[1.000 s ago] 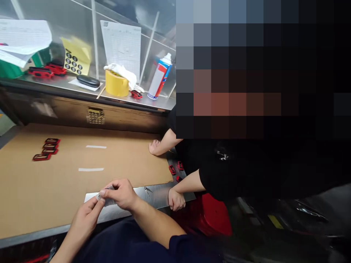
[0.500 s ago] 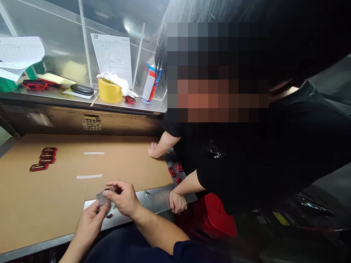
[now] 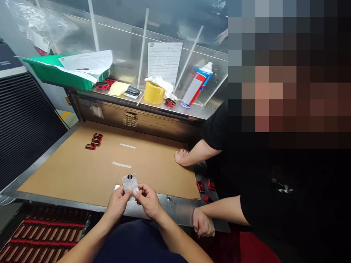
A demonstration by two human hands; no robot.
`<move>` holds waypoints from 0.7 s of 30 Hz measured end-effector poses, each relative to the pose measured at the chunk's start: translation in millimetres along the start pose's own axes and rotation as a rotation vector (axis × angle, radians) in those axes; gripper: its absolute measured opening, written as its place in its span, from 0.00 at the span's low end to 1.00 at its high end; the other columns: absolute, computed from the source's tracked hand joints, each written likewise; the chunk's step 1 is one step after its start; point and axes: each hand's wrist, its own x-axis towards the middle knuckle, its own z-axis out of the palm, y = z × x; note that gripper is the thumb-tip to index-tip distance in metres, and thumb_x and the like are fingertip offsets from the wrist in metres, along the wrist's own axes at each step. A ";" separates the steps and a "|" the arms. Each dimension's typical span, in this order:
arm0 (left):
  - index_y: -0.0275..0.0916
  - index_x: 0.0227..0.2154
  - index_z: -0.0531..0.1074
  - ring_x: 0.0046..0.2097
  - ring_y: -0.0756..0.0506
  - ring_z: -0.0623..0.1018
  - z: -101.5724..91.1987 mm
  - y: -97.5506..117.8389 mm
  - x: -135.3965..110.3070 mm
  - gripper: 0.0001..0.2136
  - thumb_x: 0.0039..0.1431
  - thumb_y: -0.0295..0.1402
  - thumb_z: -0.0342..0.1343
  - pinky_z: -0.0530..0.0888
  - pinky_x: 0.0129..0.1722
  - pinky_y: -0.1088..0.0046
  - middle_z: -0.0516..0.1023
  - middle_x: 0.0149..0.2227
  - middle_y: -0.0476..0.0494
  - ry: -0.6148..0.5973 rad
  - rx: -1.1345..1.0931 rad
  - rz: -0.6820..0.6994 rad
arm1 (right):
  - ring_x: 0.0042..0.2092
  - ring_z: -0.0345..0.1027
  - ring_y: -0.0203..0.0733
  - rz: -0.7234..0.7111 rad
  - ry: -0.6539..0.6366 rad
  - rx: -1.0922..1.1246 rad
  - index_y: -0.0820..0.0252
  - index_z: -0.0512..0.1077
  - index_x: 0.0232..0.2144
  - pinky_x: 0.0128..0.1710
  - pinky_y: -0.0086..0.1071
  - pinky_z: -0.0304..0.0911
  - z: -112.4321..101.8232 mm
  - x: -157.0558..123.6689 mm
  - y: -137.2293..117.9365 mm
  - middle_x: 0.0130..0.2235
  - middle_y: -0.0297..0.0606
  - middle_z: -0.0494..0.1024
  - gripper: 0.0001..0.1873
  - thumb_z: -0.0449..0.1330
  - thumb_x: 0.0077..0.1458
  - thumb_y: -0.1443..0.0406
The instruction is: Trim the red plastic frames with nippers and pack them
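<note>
My left hand [image 3: 117, 205] and my right hand [image 3: 148, 201] pinch opposite edges of a small printed label sheet [image 3: 129, 183], which has a round black mark near its top. The sheet stands tilted up above the near edge of a large cardboard sheet [image 3: 82, 171]. Behind it, a short stack of red-and-black plastic parts [image 3: 93, 141] lies on the cardboard, well away from my hands. A co-worker's hand [image 3: 182, 157] rests on the cardboard, and their other hand [image 3: 203, 224] is at the steel table edge [image 3: 175, 210].
Several red-and-black parts [image 3: 205, 188] lie beside the co-worker. A tray of red parts [image 3: 44, 233] sits low at the left, near a black ribbed panel [image 3: 24, 128]. The back shelf [image 3: 175, 109] holds yellow tape [image 3: 154, 92], a spray can [image 3: 196, 87] and papers.
The view has swung left, showing more of the table and the tray. The label sheet has been raised and turned, so its black mark now faces me. My hands have shifted with it.
</note>
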 end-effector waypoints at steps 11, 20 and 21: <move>0.33 0.30 0.77 0.29 0.45 0.75 -20.2 -3.0 7.0 0.25 0.48 0.55 0.64 0.71 0.30 0.72 0.78 0.27 0.44 0.127 0.013 0.019 | 0.23 0.58 0.32 0.110 -0.056 0.069 0.61 0.74 0.27 0.27 0.29 0.55 4.5 7.8 -4.7 0.21 0.29 0.69 0.27 0.71 0.43 0.43; 0.32 0.33 0.79 0.36 0.38 0.80 -33.2 -15.4 16.2 0.28 0.46 0.57 0.64 0.76 0.38 0.66 0.82 0.30 0.41 0.110 0.021 -0.027 | 0.26 0.64 0.33 0.166 0.142 0.159 0.63 0.80 0.24 0.29 0.30 0.61 8.1 12.7 -2.8 0.24 0.33 0.76 0.28 0.76 0.31 0.45; 0.32 0.34 0.79 0.37 0.38 0.80 -34.0 -17.9 18.9 0.28 0.45 0.57 0.65 0.76 0.40 0.65 0.82 0.31 0.40 0.113 0.024 -0.036 | 0.27 0.65 0.34 0.174 0.168 0.180 0.63 0.81 0.25 0.29 0.30 0.62 7.1 13.9 -3.2 0.25 0.35 0.77 0.29 0.77 0.30 0.45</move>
